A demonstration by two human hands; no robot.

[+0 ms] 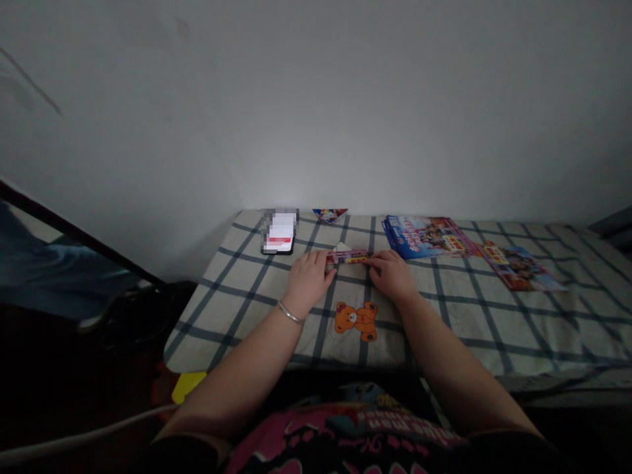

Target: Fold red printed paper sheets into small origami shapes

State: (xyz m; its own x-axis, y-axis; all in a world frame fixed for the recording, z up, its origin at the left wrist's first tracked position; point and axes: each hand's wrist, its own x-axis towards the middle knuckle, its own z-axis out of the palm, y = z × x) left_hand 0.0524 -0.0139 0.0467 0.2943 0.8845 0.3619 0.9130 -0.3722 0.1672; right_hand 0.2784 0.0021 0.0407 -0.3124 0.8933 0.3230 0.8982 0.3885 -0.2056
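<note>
A narrow folded paper (pixel 347 257), printed in pink, red and yellow, lies on the checked cloth with a pale pointed tip showing behind it. At its left end, my left hand (pixel 310 278) grips it with fingers bent over the edge; a silver bangle circles that wrist. The right end is pinched by my right hand (pixel 393 274), thumb and forefinger close together. What the fingertips cover is hidden. Just beyond, near the wall, sits a small folded paper triangle (pixel 330 215) with colourful print.
A lit phone (pixel 281 236) lies at the back left. To the right are a stack of printed flyers (pixel 419 238) and a separate flyer (pixel 523 268). The checked tablecloth (pixel 247 289) has a bear picture (pixel 356 321) near the front. A wall (pixel 316 105) closes off the back.
</note>
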